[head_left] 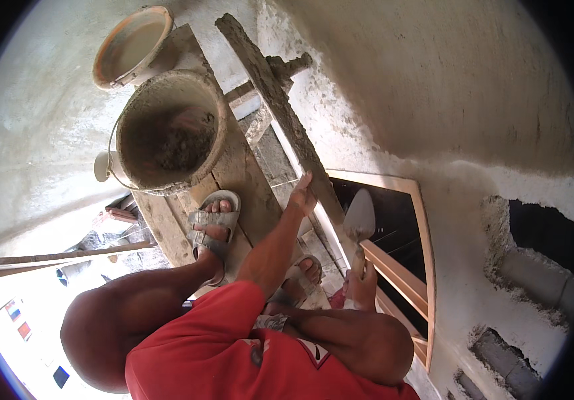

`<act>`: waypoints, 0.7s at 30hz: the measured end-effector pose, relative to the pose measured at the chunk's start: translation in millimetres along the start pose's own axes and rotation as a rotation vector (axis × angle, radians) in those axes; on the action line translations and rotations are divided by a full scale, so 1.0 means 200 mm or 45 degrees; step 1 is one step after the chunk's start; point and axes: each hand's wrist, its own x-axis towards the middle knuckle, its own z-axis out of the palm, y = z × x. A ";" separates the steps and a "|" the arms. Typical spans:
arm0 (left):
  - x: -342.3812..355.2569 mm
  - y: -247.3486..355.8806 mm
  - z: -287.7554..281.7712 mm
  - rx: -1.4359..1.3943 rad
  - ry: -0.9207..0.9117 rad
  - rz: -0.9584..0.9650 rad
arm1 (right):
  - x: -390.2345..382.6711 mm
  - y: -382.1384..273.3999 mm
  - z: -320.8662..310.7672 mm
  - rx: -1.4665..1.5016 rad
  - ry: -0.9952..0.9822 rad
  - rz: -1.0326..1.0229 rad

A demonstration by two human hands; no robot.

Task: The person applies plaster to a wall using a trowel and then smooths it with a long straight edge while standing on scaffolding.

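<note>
My left hand (302, 198) grips the near part of a long, narrow board (270, 93), its fingers at the board's edge. Thick wet mortar covers the board's upper face, and it runs slantwise away from me along the wall. In my right hand (362, 288) is the handle of a pointed trowel (359, 215), blade upward and greyish with mortar. The blade is just right of the board's near end, in front of a window opening. To the left of the board, a round bucket (217, 143) with a wire handle holds dark mortar.
A second bucket (165, 25), orange-rimmed, stands farther back. Both are on wooden planks (250, 177), where my sandalled feet rest. A wooden window frame (420, 230) is set in the plastered wall (460, 87) at right. Rough holes (540, 230) expose blocks there. Poles (60, 257) cross at left.
</note>
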 end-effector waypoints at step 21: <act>0.07 -0.02 -0.08 -0.105 0.065 -0.133 | 0.54 -0.41 0.57 -0.121 -0.454 -0.256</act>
